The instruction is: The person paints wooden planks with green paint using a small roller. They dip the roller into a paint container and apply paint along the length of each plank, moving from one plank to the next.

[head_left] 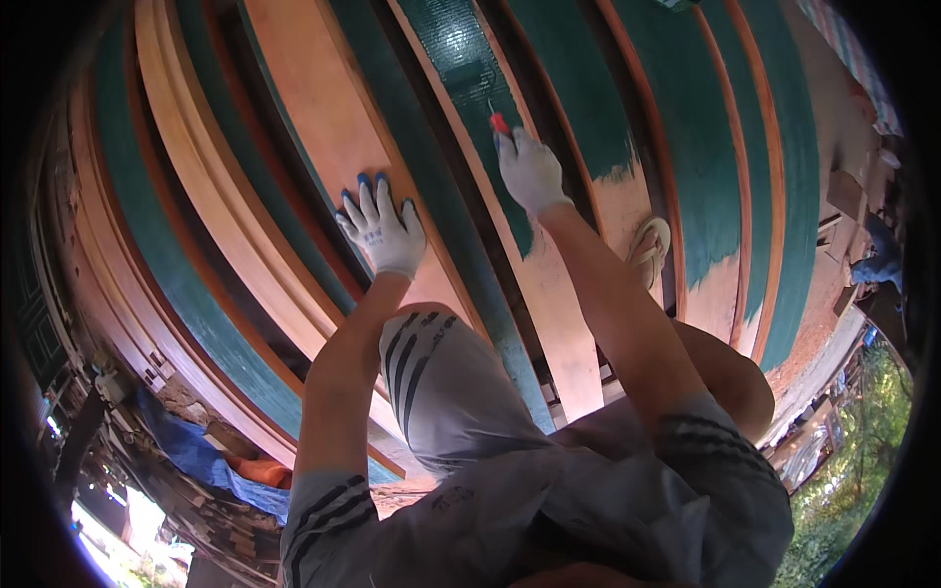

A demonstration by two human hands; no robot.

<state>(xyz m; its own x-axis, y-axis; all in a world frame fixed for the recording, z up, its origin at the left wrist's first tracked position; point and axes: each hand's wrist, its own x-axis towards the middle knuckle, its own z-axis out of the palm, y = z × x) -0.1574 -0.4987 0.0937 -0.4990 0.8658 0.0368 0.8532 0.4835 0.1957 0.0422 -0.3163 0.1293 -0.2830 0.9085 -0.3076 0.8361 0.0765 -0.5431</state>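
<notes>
My right hand [529, 174], in a white glove, is closed around the red handle of a paintbrush [500, 123]. Its bristles blend into the dark green on the plank [510, 211] below it. Wet green paint shines on that plank's far part, while its near part is bare wood with a ragged paint edge. My left hand [382, 233], gloved in white with blue fingertips, lies flat with fingers spread on a bare wooden plank [314, 73]. Nothing is held in it.
More long planks lie side by side with dark gaps, some green [167, 245], some bare [211, 196]. Partly painted boards [711, 279] are at the right. My sandalled foot [649, 250] rests among them. A blue tarp [201, 456] and wood scraps lie at the lower left.
</notes>
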